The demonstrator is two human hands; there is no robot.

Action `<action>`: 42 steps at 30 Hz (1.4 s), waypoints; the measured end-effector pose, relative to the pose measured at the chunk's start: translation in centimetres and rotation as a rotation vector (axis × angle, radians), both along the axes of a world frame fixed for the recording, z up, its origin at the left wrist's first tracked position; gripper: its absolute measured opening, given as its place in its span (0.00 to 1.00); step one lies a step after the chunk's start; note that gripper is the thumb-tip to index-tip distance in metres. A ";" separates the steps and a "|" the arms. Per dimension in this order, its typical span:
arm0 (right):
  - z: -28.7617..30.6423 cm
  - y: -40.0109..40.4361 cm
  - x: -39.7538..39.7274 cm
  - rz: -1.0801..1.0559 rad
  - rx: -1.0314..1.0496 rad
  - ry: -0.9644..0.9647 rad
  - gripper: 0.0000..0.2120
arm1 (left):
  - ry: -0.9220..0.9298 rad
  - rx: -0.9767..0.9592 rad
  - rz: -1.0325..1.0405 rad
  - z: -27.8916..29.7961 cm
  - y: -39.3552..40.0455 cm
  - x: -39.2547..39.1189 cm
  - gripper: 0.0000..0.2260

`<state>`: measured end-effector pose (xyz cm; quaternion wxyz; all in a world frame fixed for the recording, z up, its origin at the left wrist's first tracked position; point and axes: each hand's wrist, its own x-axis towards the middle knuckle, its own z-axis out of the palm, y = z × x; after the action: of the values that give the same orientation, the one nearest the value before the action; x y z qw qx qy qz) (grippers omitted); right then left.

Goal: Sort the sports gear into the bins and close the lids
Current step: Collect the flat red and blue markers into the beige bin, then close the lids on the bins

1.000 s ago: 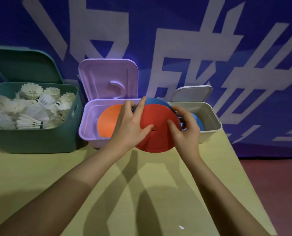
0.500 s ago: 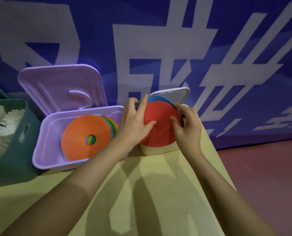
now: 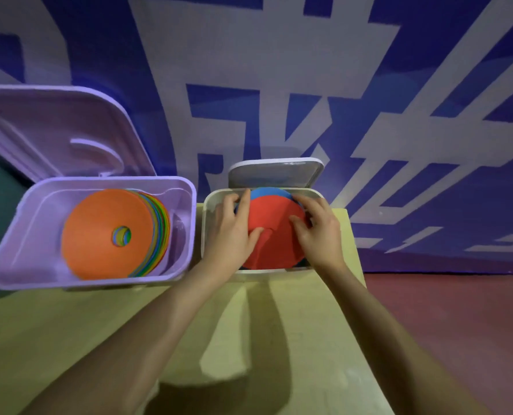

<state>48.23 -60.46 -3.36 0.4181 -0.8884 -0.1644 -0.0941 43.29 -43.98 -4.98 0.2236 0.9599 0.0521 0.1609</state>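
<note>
Both hands, left (image 3: pixel 229 232) and right (image 3: pixel 318 232), are now pressing the red disc (image 3: pixel 274 235) down inside the white bin (image 3: pixel 207 217), fingers curled over it. Earlier it was standing above the rim. The disc is now buckling at its centre.

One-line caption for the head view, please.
Both hands press red disc into white bin; purple bin open.
</note>
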 end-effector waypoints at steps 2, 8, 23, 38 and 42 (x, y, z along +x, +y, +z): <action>-1.6 -0.3 0.9 -0.008 -0.156 0.082 0.17 | 0.128 0.152 0.038 -0.5 -0.2 0.1 0.34; -1.4 -1.4 2.0 -0.024 -0.003 0.088 0.21 | -0.084 0.147 0.255 0.5 -0.9 0.3 0.29; 2.7 1.2 4.0 -0.104 0.089 0.107 0.21 | 0.024 -0.571 0.237 4.2 0.0 5.4 0.16; 4.6 1.1 3.2 -0.188 0.001 -0.007 0.13 | -0.081 -0.519 0.093 4.7 1.7 4.4 0.08; 4.8 1.0 4.0 -0.223 0.084 0.036 0.12 | -0.138 -0.487 0.112 5.3 1.3 4.9 0.10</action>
<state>52.20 -59.49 1.42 0.4447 -0.8845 -0.0528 -0.1309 48.17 -42.65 0.29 0.4420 0.8601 0.1268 0.2211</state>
